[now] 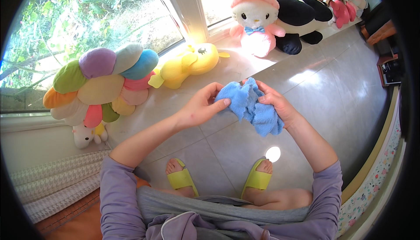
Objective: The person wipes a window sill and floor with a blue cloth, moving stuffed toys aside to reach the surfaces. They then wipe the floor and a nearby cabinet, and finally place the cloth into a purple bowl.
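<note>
A crumpled blue terry cloth [251, 107] is held up between my two hands, above the tiled floor. My left hand [213, 104] grips its left end, with the thumb in front and the fingers partly hidden behind it. The cloth's right side is pinched in my right hand [274, 102], where some fingers are out of sight behind the folds. Beyond my left hand, a yellow plush animal [188, 64] lies on the window ledge. A plush toy in a pink hood with a blue bow [254, 22] sits farther back on the ledge.
Left on the ledge is a multicoloured flower-shaped cushion [101, 89], with a small white plush [87, 136] below it. A black-and-white plush [302, 17] lies at the back right. Dark furniture [388, 66] and a floral-patterned panel [377, 181] line the right side. A patterned curtain [62, 181] hangs lower left.
</note>
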Demonstrator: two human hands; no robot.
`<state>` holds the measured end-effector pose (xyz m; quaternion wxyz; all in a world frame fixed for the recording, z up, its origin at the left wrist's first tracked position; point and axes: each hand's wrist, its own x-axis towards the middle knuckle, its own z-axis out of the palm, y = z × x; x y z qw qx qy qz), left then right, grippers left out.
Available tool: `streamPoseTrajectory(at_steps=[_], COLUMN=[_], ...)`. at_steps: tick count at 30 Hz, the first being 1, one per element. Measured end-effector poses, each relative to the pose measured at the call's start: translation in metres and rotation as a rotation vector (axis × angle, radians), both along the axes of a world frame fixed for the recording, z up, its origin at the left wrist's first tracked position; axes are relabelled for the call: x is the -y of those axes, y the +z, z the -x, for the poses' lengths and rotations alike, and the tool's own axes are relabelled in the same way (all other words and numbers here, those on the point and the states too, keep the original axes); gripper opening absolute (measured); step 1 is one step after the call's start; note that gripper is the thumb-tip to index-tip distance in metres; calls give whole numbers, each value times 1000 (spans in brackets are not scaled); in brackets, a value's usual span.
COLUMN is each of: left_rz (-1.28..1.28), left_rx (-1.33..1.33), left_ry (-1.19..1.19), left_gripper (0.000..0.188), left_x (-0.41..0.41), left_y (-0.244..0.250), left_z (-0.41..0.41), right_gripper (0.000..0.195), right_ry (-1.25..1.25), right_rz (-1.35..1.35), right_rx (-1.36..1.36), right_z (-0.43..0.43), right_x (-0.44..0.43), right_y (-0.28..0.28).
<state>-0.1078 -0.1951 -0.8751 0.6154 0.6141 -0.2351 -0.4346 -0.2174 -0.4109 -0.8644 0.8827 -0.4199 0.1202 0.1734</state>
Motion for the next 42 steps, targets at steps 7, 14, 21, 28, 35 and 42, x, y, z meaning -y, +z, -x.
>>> streamPoseTrajectory(at_steps=[7, 14, 21, 28, 35, 42], left_rz=[-77, -238, -579, -364, -521, -654], left_rx=[116, 162, 381, 407, 1356, 1172], left_ry=[26, 78, -247, -447, -450, -835], left_gripper=[13, 19, 26, 20, 15, 25], left_x=[-8, -18, -38, -49, -31, -45], left_y=[26, 31, 52, 38, -119, -163], left_z=[-17, -28, -36, -34, 36, 63], right_gripper=[53, 40, 36, 13, 12, 15], right_ry=[157, 101, 195, 242, 246, 361], right_rz=[200, 369, 427, 614, 1523, 1670], right_rx=[-155, -200, -185, 38, 566, 311], right_z=[9, 7, 19, 27, 49, 99], right_x=[1, 5, 29, 71, 86, 89], right_y=[-18, -26, -17, -7, -124, -178])
